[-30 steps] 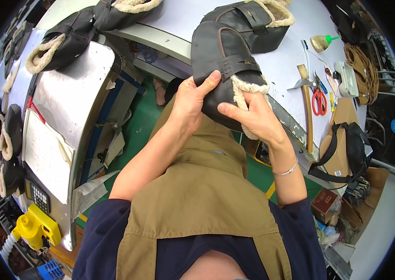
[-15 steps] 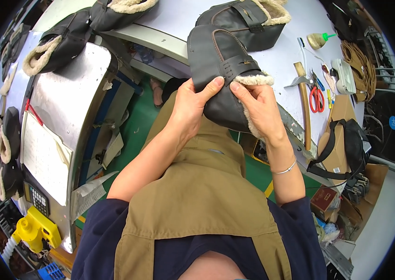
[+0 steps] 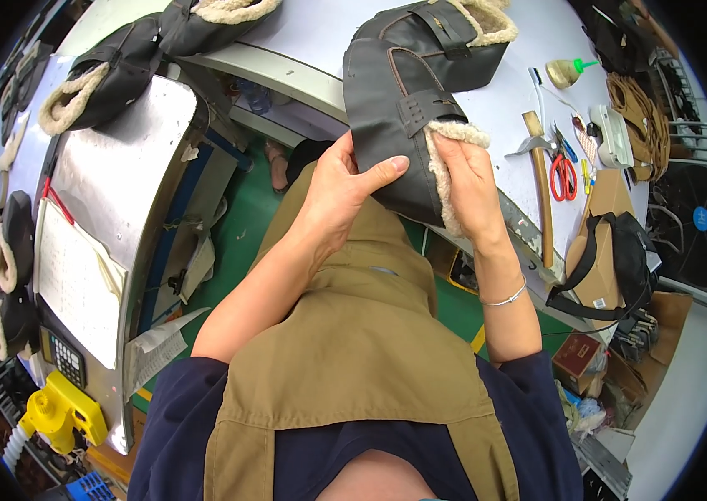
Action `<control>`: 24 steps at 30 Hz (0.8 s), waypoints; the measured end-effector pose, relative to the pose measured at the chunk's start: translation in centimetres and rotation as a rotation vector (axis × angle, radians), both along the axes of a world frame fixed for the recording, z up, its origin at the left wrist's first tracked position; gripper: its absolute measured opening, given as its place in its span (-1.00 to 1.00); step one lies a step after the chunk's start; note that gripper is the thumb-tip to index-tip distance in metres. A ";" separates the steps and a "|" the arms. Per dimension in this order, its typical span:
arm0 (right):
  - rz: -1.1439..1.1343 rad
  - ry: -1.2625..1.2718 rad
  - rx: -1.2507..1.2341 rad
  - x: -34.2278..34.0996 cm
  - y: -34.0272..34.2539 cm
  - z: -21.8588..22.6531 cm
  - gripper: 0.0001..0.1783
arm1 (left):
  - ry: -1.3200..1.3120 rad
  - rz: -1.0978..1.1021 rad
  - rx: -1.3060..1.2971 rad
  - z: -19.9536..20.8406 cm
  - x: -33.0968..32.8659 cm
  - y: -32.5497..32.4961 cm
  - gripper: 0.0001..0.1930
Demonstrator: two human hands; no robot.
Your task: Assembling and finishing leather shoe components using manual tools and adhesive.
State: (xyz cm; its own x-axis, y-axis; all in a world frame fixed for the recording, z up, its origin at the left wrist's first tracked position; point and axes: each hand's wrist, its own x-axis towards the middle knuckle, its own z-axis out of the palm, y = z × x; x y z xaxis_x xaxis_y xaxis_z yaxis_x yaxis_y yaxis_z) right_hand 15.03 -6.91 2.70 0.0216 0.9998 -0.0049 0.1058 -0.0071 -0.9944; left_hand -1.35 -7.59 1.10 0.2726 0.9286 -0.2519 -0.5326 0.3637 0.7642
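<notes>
A black leather shoe upper (image 3: 383,113) with cream fleece lining is held up in front of me, over my lap and the table's near edge. My left hand (image 3: 341,188) grips its left side, thumb lying on top of the leather and fingers hidden beneath. At the fleece-lined opening, my right hand (image 3: 470,184) pinches the right edge, its fingertips tucked partly into the lining. A strap with small slots crosses the upper. Just beyond it, a second black fleece-lined upper (image 3: 487,63) rests on the white table (image 3: 312,37).
To the right lie a hammer (image 3: 544,184), red-handled scissors (image 3: 565,177), a brush (image 3: 540,88) and a green-tipped bottle (image 3: 566,73). A black bag (image 3: 621,259) sits nearer. On the left are a metal-topped bench (image 3: 132,150), a notebook (image 3: 78,284), a calculator (image 3: 67,357) and more uppers (image 3: 107,79).
My right thumb has moved off the strap area to the fleece opening, with the fingers going into it. The upper has turned slightly and shifted a little right.
</notes>
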 end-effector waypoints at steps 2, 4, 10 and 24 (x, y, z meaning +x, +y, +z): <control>0.015 0.002 -0.021 0.0 0.0 0.1 -0.61 | 0.006 0.003 0.002 0.0 -0.1 -0.1 -0.49; 0.026 0.005 -0.040 0.1 0.0 0.3 -0.59 | 0.011 0.001 0.005 0.1 -0.2 -0.2 -0.48; 0.154 -0.230 -0.089 0.1 -0.2 1.3 -0.65 | 0.055 0.035 0.034 0.0 -0.1 -0.5 -0.48; 0.200 -0.404 -0.046 -0.7 -0.9 0.2 -0.78 | 0.007 0.155 -0.221 -2.2 0.1 2.5 -0.72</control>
State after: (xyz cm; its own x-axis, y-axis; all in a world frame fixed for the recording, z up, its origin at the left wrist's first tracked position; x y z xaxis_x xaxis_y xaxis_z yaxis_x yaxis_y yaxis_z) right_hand 14.31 -7.84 2.91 -0.1625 0.9834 -0.0803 0.4889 0.0095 -0.8723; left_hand -1.27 -5.05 -1.07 0.1290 0.8811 -0.4549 -0.5899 0.4369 0.6791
